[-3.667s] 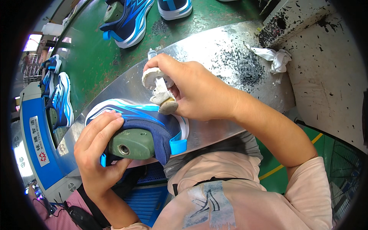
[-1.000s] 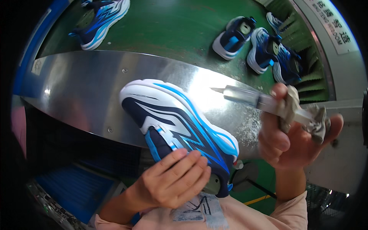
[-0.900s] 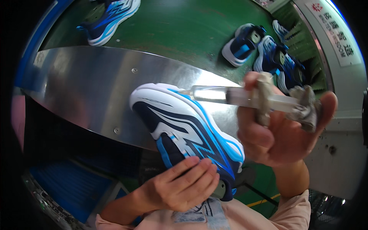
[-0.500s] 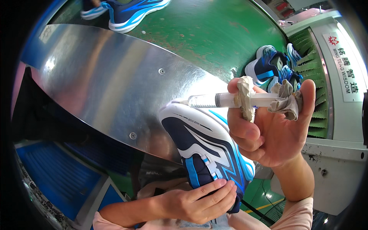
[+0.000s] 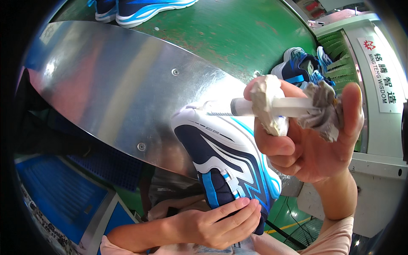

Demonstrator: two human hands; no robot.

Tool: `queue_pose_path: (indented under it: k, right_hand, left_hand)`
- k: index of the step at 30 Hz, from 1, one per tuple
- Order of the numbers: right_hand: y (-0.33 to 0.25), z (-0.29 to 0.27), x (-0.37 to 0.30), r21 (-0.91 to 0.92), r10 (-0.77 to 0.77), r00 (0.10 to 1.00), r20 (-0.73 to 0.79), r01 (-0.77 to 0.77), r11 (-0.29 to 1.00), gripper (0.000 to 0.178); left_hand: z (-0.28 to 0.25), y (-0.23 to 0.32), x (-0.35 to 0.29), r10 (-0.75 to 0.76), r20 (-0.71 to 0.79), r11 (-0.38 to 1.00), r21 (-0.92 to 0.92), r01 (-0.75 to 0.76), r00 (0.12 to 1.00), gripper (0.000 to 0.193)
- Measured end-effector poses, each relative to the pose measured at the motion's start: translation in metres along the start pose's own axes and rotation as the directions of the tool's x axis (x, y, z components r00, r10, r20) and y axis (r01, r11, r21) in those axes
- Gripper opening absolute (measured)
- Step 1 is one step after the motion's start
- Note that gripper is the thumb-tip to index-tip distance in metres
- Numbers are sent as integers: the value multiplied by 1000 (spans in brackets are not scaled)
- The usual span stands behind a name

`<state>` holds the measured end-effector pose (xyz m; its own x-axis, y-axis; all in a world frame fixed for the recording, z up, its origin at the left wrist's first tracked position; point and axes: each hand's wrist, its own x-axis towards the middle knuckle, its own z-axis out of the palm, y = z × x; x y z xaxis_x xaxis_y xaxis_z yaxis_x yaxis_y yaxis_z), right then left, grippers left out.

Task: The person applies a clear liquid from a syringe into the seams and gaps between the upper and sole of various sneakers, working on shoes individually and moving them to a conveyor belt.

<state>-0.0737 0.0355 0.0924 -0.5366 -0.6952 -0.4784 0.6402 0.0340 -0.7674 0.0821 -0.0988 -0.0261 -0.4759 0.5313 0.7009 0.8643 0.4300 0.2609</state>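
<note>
A navy, white and blue sneaker (image 5: 225, 144) lies against the metal plate's near edge, its white toe pointing up and left. My left hand (image 5: 225, 223) is closed on the shoe's collar and heel end, with the palm hidden. Above the shoe, my right hand (image 5: 318, 153) grips a clear plastic syringe (image 5: 243, 107) almost level. Its fingers hook round the pale wrapped flange (image 5: 268, 106), and the thumb presses the plunger's end, padded with crumpled grey material (image 5: 325, 110). The syringe's thin tip points left at the edge of the toe sole; I cannot tell whether it touches.
The shiny metal plate (image 5: 106, 85) borders a green work surface (image 5: 229, 34). More matching sneakers stand at the far left (image 5: 148, 10) and the right (image 5: 301, 68), beside a pale machine (image 5: 374, 136) with green strip curtains. A blue ridged panel (image 5: 63, 191) sits lower left.
My right hand has come slightly closer, the syringe looking larger and blurred. The held sneaker has shifted a little left in view. The far-left shoes have moved up, and the fingers beside them are gone.
</note>
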Motion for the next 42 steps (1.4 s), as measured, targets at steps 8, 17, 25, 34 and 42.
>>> queue_pose_path:
  k: [8, 17, 25, 34, 42]
  right_hand:
    - [31, -13, -48, -146, -191, 975, -109, 174, 974, 116]
    - [77, -12, -109, 93, -216, 928, -303, 255, 963, 124]
    - [101, -11, -156, 299, 51, 939, -340, 56, 953, 129]
    - [142, -27, -195, 280, -99, 935, -341, 201, 939, 128]
    - [188, -58, -198, 390, -461, 865, -196, 500, 773, 119]
  left_hand:
    - [-6, 2, 8, -52, 61, 997, -59, 55, 997, 16]
    - [-8, 5, 19, -79, 153, 996, -36, 86, 985, 15]
    - [-8, 9, 20, -111, 197, 994, 18, 110, 974, 18]
    - [-3, 3, 38, -73, 162, 992, 110, 55, 984, 17]
    - [-2, 0, 53, -83, 207, 991, 123, 58, 975, 18]
